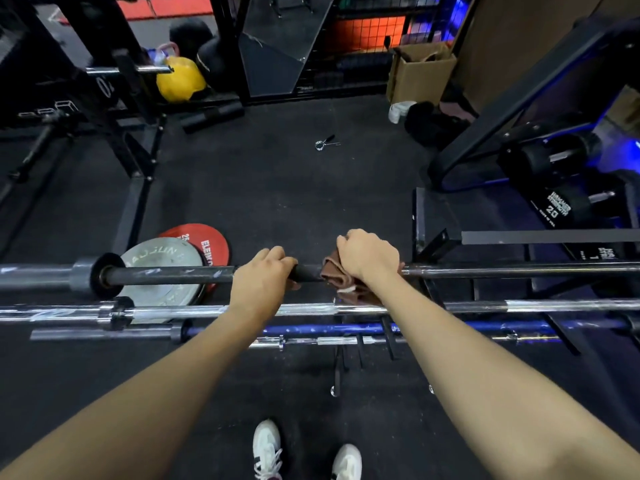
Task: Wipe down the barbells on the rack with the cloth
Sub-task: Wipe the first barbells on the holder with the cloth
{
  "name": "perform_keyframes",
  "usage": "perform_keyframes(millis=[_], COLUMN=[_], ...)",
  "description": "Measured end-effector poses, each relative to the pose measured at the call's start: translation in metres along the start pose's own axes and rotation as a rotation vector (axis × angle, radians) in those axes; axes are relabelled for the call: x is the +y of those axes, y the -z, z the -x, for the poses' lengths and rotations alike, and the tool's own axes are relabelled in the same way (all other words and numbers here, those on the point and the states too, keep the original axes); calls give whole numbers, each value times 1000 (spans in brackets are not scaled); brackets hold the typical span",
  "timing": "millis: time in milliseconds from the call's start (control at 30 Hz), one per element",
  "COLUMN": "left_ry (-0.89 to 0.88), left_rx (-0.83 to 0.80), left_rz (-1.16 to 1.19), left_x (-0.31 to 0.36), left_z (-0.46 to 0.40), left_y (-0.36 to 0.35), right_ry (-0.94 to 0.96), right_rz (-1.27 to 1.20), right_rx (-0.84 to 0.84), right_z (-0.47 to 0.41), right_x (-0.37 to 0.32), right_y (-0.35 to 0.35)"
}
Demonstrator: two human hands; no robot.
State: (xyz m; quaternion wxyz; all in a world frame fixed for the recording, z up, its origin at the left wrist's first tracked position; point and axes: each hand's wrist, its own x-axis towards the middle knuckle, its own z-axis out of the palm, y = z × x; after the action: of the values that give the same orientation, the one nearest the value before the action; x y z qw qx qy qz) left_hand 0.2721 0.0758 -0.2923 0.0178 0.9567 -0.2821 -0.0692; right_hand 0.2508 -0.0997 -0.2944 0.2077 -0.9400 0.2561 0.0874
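A person leans over a low rack (433, 244) of barbells in a dim gym, both bare arms stretched out over the bars. The left hand (264, 271) has its fingers curled over the top of the farthest bar, a black barbell (166, 274), gripping its shaft. Just beside it on the same shaft, the right hand (369, 256) is closed in a fist around a brown cloth (333, 271), pressing the cloth onto the bar; folds of it bunch out to the left of the fist and hang below the shaft, with a small white tag showing at the lower edge.

3 more bars lie nearer the person, roughly parallel: a chrome barbell (311, 309), then a blue barbell (346, 329), then a thinner chrome bar (346, 340) closest in. None of them is touched by either hand.

On the black rubber floor (277, 188) behind the bars, a grey weight plate (162, 261) lies overlapping a red plate (211, 242), both partly hidden by the black barbell's sleeve. Farther off lie a spring collar (325, 143), a yellow ball (180, 79) and a cardboard box (420, 72). The person's white shoes (266, 448) show at the bottom edge.
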Motion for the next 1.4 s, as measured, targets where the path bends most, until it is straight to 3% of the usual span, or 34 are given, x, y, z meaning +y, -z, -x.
perform_keyframes(millis=[67, 133, 267, 467, 533, 567, 667, 733, 900, 1200, 1400], left_ry=[5, 19, 28, 7, 2, -1, -17, -34, -107, -233, -282], left_rx=[2, 5, 17, 15, -1, -3, -23, -47, -56, -15, -42], left_rz=[4, 2, 7, -64, -57, -43, 0, 18, 99, 75, 40], left_x=[-1, 0, 6, 4, 3, 3, 0, -3, -18, -92, -139], left_z=[3, 3, 3, 0, -1, -1, -3, -7, -9, 1, 8], left_y=[-2, -3, -4, -2, -1, -1, -1, -1, 0, 13, 14], right_ry=[210, 358, 261, 99, 105, 130, 234, 280, 121, 53, 1], right_rz=[166, 281, 241, 56, 37, 82, 195, 164, 19, -99, -135], right_rx=[311, 466, 427, -74, -111, -55, 336, 447, 541, 599, 626], right_z=[26, 57, 39, 5, 6, 13, 45, 56, 51, 65, 74], right_x=[16, 32, 19, 4, 5, 12, 55, 79, 45, -58, -92], right_y=[-20, -42, -34, -4, 0, -2, -12, -23, -37, -82, -100])
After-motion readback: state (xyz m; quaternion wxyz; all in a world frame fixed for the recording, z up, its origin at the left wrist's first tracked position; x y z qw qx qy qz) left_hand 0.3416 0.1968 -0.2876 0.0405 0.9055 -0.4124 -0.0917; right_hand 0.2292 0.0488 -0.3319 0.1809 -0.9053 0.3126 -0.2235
